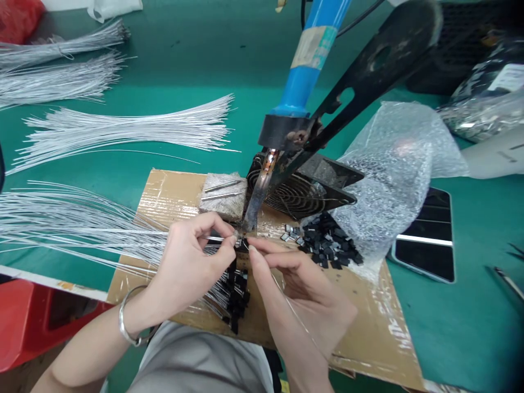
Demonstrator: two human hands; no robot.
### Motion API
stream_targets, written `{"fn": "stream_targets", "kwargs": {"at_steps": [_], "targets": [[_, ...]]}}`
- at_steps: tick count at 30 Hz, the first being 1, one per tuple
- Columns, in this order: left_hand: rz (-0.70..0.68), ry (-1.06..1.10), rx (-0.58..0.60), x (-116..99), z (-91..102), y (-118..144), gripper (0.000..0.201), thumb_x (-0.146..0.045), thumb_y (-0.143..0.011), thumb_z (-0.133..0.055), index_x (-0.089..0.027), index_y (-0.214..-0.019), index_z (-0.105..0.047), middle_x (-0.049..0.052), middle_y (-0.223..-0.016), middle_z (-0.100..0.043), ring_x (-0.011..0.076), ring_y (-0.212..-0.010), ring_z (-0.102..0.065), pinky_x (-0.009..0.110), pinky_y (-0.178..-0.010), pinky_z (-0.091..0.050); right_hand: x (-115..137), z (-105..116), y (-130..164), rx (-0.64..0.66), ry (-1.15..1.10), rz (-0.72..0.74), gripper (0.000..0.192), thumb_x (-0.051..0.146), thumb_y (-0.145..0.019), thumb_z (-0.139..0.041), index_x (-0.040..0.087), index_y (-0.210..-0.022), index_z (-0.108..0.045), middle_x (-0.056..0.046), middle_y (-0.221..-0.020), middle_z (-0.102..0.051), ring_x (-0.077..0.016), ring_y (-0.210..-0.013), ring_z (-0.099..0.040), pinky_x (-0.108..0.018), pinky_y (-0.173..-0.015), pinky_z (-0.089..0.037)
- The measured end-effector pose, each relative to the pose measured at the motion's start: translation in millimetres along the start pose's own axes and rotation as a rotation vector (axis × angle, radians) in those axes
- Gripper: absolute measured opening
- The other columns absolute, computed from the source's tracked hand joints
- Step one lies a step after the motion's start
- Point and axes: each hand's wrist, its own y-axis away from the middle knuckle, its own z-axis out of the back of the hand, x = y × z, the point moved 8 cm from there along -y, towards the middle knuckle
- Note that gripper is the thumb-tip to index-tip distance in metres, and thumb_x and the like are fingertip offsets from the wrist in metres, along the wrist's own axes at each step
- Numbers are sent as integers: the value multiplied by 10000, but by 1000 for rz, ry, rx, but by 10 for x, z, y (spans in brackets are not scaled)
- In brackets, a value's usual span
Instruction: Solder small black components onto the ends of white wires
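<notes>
Here, at the desk: close work is seen under a fixed iron.
Left hand: the left hand [192, 256] is pinched narrow on a thin silver wire [215, 238], its tip brought just under the iron.
Right hand: the right hand [298, 284] is closed on a small black square part [242, 244], held against the wire's end.
Iron: a blue-handled soldering iron [303, 82] is clamped in a black metal stand [368, 71], its dark tip [250, 218] pointing down at the joint.
Surface: a taped brown cardboard sheet [368, 322] is laid on the green desk [164, 76].
Nearby: a heap of loose black square parts [331, 245] lies beside a clear bubble-wrap bag [393, 169]; finished wires with black ends [237, 297] are gathered between the wrists.
</notes>
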Motion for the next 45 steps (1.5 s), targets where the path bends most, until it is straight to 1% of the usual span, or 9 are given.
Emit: {"fn": "stream_targets", "kwargs": {"at_steps": [5,8,14,17,34,37,40,43,45], "targets": [[-109,-170,20,91,25,120,91,-206,-903,-640,-189,-833,-695,41,-857,-767,108,-512,-444,278,-490,-360,-53,-19,34,46,-64,-68,175,197,-895,-786,210,-739,-707,-55,-959,-839,-190,-824,-808,-269,-735,-659],[-309,-267,-52,64,138,274,73,-178,-910,-673,-183,-983,-682,74,-995,-771,177,-769,-670,335,-757,-544,-133,-35,91,122,-59,-106,184,206,-904,-776,208,-736,-701,-54,-941,-837,-184,-796,-806,-249,-696,-654],[-538,-649,107,338,303,452,753,-466,-877,-791,-134,-1479,-485,247,-1498,-565,418,-1396,-529,591,-1173,-417,-292,291,156,10,67,-106,186,248,-891,-809,202,-747,-700,-55,-921,-834,-192,-891,-817,-243,-830,-645],[-543,-793,234,556,380,466,1070,-619,-804,-821,-111,-1603,-321,270,-1537,-525,455,-1395,-519,610,-1167,-430,-341,510,173,-102,97,-135,162,314,-908,-800,195,-862,-701,-44,-831,-816,-173,-744,-803,-240,-728,-647],[-777,-886,394,669,371,690,1306,-880,-718,-681,-26,-1620,-280,317,-1458,-562,462,-1314,-556,592,-1137,-425,-540,1024,528,-228,-44,-177,337,513,-937,-738,180,-895,-712,-26,-756,-754,-173,-630,-725,-302,-646,-610],[-751,-729,398,754,420,744,1349,-887,-688,-706,-99,-1663,-207,304,-1563,-478,467,-1408,-492,607,-1196,-361,-557,977,734,2,-64,-272,334,514,-989,-660,195,-1000,-758,-54,-814,-791,-202,-669,-752,-312,-636,-624],[-771,-729,431,787,393,834,1387,-883,-678,-716,-90,-1674,-167,316,-1604,-434,482,-1467,-438,626,-1248,-268,-768,598,1174,521,111,-521,486,606,-1034,-511,229,-1060,-816,-107,-973,-825,-261,-848,-781,-381,-817,-647],[-821,-840,430,791,333,892,1310,-824,-746,-720,-47,-1661,-197,336,-1610,-419,490,-1498,-395,618,-1252,-251,-910,207,1491,808,149,-621,525,679,-995,-532,294,-1273,-756,-94,-1248,-788,-305,-1200,-712,-477,-1123,-521],[-833,-890,373,787,327,889,1230,-775,-797,-718,-28,-1645,-231,334,-1549,-489,483,-1439,-463,609,-1206,-323,-877,-59,1566,920,-66,-676,526,655,-1024,-504,258,-1281,-734,-112,-1236,-789,-302,-1163,-738,-499,-1129,-505]]}}
